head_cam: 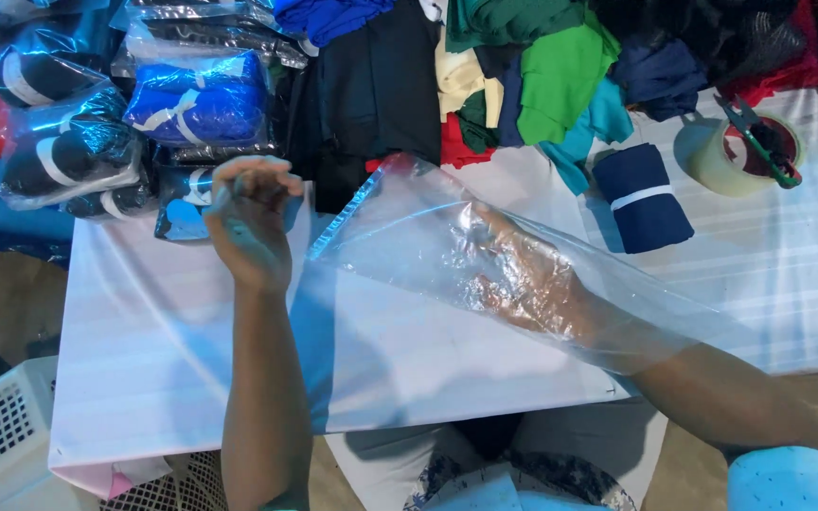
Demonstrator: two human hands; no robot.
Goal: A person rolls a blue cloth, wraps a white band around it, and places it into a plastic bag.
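A clear plastic bag (428,246) is lying stretched and slanting across the middle of the white table (144,350), thin, glossy and creased, its open end toward the person. The right hand (523,274) is reaching deep inside it, fingers spread flat and showing through the film. The left hand (248,222) is pinching the bag's far corner shut between curled fingers, just left of the bag; the two hands are working well apart.

Beyond the bag, a heap of folded cloth (542,76) in green, black, cream and teal is piling along the table's far edge. Right of the bag, a rolled navy garment (644,197) with a white band is resting beside a roll of tape (740,151), which seems to be carrying green-handled scissors. Left of the bag, sealed packets (196,99) are holding blue and dark folded garments. A white slatted basket (2,435) is standing below the table's left edge.
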